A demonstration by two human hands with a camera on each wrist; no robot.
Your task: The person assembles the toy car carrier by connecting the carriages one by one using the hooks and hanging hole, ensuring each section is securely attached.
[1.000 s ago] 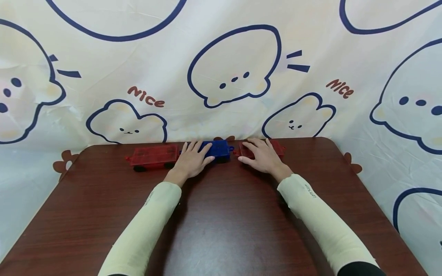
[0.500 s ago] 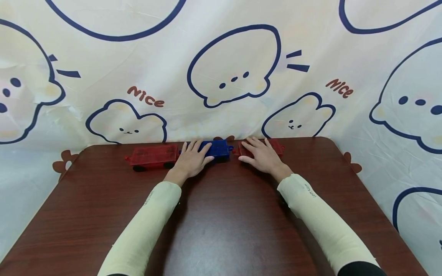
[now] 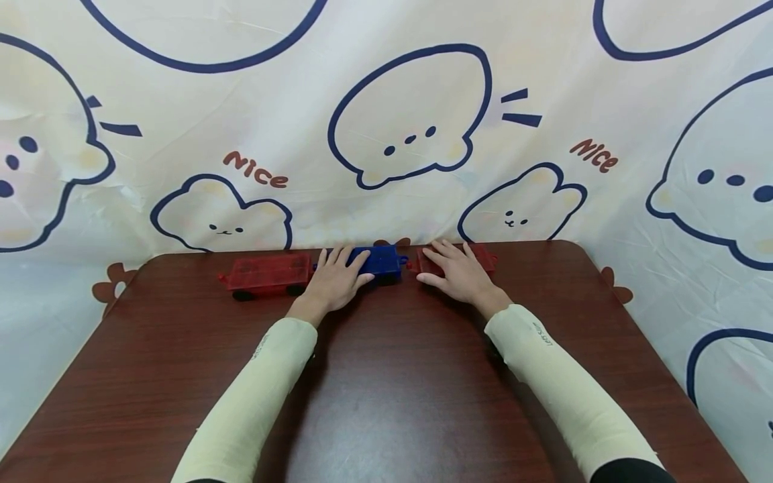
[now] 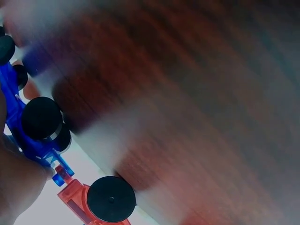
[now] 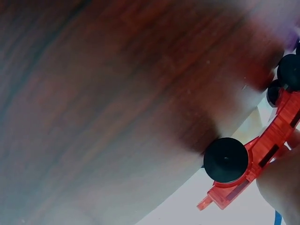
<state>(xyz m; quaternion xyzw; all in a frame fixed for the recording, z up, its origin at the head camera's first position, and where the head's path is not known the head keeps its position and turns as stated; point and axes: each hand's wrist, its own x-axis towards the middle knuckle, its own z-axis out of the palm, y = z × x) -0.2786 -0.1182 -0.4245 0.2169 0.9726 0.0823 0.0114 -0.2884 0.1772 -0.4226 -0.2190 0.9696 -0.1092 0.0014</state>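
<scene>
Three translucent toy wagons with black wheels stand in a row along the table's far edge. My left hand (image 3: pixel 331 282) rests with spread, straight fingers on the blue wagon (image 3: pixel 383 260), covering its left part. Flat on the right red wagon (image 3: pixel 484 259) lies my right hand (image 3: pixel 461 275), fingers spread. Left of my left hand stands the other red wagon (image 3: pixel 270 273). In the left wrist view the blue wagon's hook (image 4: pixel 61 164) meets the red wagon's coupling (image 4: pixel 65 180). In the right wrist view a free coupling (image 5: pixel 208 201) sticks out from the right red wagon.
The dark brown wooden table (image 3: pixel 386 389) spreads out in front of the wagons. A pale cloth (image 3: pixel 386 215) with cartoon drawings hangs right behind its far edge and along the sides.
</scene>
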